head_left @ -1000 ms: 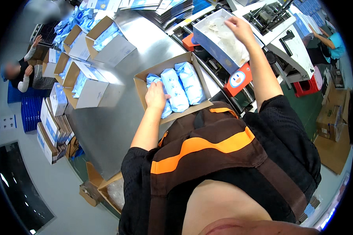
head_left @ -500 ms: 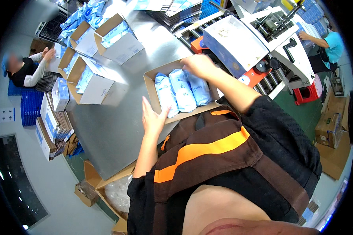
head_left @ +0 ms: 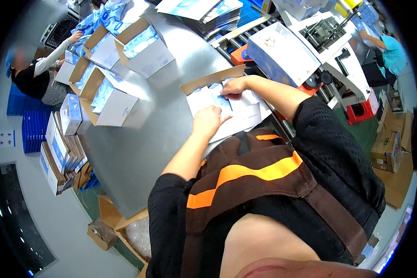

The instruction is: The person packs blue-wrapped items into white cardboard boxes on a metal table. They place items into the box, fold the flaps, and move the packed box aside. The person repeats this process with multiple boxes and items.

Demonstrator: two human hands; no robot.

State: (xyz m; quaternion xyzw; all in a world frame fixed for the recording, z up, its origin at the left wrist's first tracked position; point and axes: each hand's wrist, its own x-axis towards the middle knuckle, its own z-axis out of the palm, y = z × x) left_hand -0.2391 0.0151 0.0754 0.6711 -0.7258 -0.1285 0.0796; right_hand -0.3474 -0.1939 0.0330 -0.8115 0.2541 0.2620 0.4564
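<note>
A carton (head_left: 238, 124) sits at the table's near edge, right in front of me. Its white side flaps (head_left: 200, 99) are folded inward, and its brown far flap (head_left: 213, 78) stands up. Between the flaps a strip of a blue-and-white soft packet (head_left: 216, 94) shows; the other contents are hidden. My left hand (head_left: 207, 121) rests on the left flap, fingers extended and thumb apart. My right hand (head_left: 235, 88) is curled at the right flap's inner edge, its fingertips partly hidden.
Several open cartons (head_left: 146, 53) with blue packets stand at the left on the metal table (head_left: 125, 162). A roller conveyor (head_left: 224, 44) with a sealing machine (head_left: 329, 41) and a white-topped box (head_left: 282, 51) lies to the right. Two co-workers (head_left: 41, 76) work nearby.
The carton's white flaps now cover most of the packets, which lay exposed before. Both hands have come inward over it. The co-worker at left now reaches an arm toward the blue packets.
</note>
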